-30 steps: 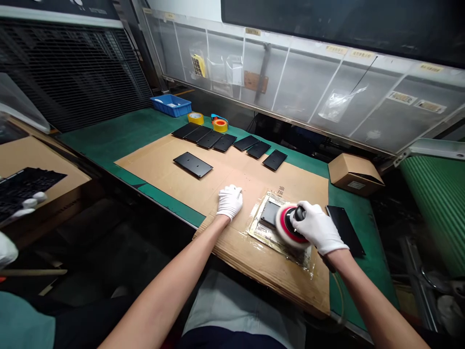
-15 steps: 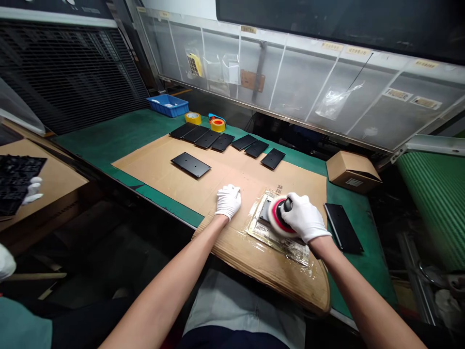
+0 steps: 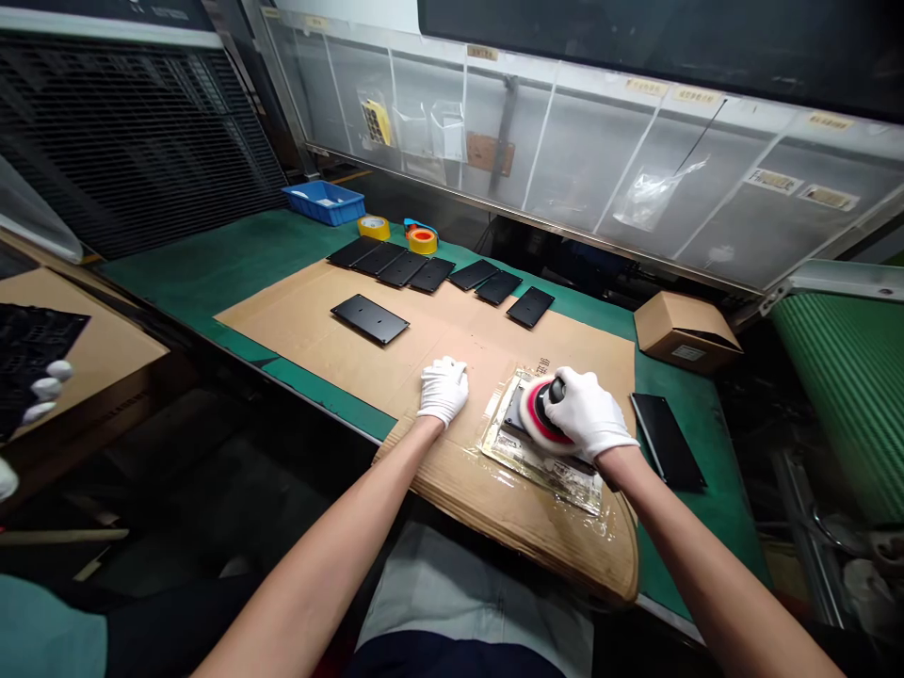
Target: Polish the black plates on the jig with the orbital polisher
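My right hand, in a white glove, is closed round a round sander with a red and white pad. The pad presses on a black plate that lies in a taped, plastic-covered fixture on the cardboard sheet. My left hand, also gloved, rests knuckles-up on the cardboard just left of the fixture, fingers curled, with nothing visible in it. Another black plate lies on the green mat to the right of my right hand.
Several black plates lie in a row at the cardboard's far edge, one more plate apart. Two tape rolls, a blue tray and a small carton sit further back. A co-worker's gloved hand holds black parts at far left.
My right hand has slid the sander to the left and a little away from me across the plate. My left hand has stayed in place. The co-worker's hand has shifted slightly.
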{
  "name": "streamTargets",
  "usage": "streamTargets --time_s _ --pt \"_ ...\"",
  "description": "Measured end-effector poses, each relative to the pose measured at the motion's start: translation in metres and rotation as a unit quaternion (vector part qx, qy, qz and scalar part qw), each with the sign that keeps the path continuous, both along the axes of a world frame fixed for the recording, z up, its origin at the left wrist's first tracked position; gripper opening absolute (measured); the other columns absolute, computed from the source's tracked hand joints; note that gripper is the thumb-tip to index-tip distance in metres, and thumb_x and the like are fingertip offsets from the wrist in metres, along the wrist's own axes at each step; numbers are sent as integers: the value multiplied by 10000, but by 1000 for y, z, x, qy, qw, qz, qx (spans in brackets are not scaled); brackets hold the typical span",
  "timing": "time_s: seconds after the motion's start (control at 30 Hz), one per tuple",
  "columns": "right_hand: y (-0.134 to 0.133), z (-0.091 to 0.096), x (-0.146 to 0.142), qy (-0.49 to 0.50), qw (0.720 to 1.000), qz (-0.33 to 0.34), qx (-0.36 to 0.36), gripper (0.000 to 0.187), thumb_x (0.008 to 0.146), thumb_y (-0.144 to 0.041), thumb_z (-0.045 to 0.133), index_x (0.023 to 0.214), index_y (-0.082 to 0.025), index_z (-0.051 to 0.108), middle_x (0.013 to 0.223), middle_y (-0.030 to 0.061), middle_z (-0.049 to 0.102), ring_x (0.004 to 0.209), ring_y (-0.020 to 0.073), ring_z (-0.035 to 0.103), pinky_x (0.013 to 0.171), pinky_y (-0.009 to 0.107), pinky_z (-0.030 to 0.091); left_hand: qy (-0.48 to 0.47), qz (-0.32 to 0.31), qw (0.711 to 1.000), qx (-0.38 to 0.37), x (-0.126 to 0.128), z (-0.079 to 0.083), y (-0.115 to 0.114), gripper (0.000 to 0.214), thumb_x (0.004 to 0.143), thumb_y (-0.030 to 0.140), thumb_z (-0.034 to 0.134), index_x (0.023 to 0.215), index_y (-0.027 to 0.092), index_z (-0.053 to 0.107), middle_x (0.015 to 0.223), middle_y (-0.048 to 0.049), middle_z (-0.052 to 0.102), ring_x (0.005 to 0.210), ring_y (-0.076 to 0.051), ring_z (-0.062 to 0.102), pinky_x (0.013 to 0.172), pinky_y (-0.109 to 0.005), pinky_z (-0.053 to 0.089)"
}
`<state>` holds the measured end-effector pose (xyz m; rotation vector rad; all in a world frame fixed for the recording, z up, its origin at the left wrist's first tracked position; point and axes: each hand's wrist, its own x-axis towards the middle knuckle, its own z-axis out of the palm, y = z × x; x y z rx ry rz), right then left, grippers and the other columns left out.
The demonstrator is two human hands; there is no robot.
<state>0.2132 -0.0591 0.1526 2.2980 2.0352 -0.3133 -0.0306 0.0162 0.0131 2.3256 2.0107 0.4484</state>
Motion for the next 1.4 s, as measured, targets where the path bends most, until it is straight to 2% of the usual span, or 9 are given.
streamTargets --time_s 0.17,0.53,0.67,0.83,0.97,1.1,1.27,1.4 --pt "-1 -2 2 19 999 25 4 428 941 -486 559 1308 -281 640 1129 119 628 894 267 690 759 341 489 6 5 1000 6 0 0 0 310 1014 302 475 1144 172 724 1157 -170 673 1060 -342 612 889 -435 445" --pt "1 -5 -1 15 999 27 23 369 936 -448 527 1242 -291 661 1072 114 612 837 280 687 696 346 469 -17 13 1000 15 -1 -1 -1 301 1020 291 471 1118 185 734 1138 -155 694 1043 -322 623 905 -421 448" --pt "2 -6 -4 28 998 50 17 368 920 -465 553 1226 -295 663 1068 107 615 834 274 680 699 342 465 -24 20 999 12 -1 0 -2 314 1023 292 464 1132 184 739 1148 -158 696 1055 -314 628 919 -415 452" --pt "4 -3 -6 7 999 24 21 356 946 -433 508 1224 -268 658 1103 129 610 830 274 682 697 349 468 -30 27 999 7 -3 1 -2 317 1023 287 474 1157 180 741 1164 -137 708 1062 -302 634 933 -396 453" --pt "3 -3 -2 16 999 39 15 395 938 -476 554 1268 -282 654 1097 111 617 854 261 689 701 324 465 -39 34 999 6 -3 2 -2 327 1023 276 475 1185 174 741 1175 -133 717 1071 -289 640 950 -381 450" --pt "2 -4 4 -2 1000 10 14 398 957 -450 530 1288 -266 653 1116 122 616 859 253 687 739 334 477 -40 35 999 8 -3 2 -2 332 1021 271 474 1188 177 746 1193 -125 722 1077 -286 642 960 -373 449" --pt "2 -5 6 16 999 34 14 413 940 -502 548 1273 -283 657 1112 118 617 863 263 678 743 341 476 -42 42 998 2 -3 4 -2 327 1015 268 486 1186 175 748 1194 -117 731 1075 -278 647 968 -358 454" --pt "3 -5 5 6 1000 8 17 391 949 -448 529 1268 -260 655 1110 122 611 853 248 675 740 329 469 -51 41 998 5 -4 5 -3 330 1010 254 488 1196 169 747 1207 -113 735 1092 -275 651 993 -351 456"
